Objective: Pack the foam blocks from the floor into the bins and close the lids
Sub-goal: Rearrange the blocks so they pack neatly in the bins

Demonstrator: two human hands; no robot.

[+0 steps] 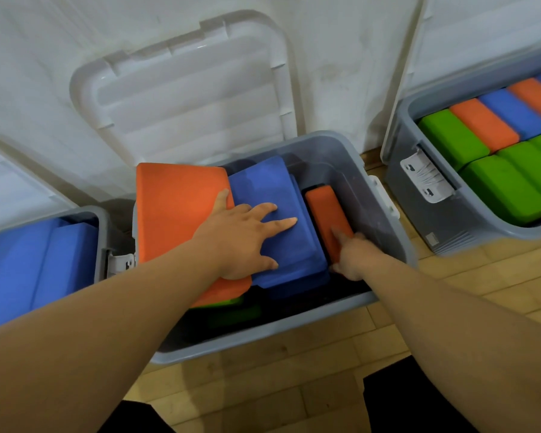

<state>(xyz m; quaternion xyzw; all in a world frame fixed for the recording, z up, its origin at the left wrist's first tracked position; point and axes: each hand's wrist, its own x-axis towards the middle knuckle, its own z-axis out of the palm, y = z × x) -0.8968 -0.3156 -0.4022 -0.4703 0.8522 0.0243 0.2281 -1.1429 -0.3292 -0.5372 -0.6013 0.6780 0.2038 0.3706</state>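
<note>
The blue block (263,185) lies flat in the middle bin (263,332). The left hand (241,239) is spread on it, thumb touching the wide orange block (175,207) at 9 o'clock. At 3 o'clock the right hand (352,256) pinches the near end of the narrow orange block (324,210), which stands on edge. The lid (185,98) leans open at 12 o'clock.

Just one head-worn wide-angle cam, looking forward and steeply down. It's close above the open grey plastic bin (263,334).
</note>
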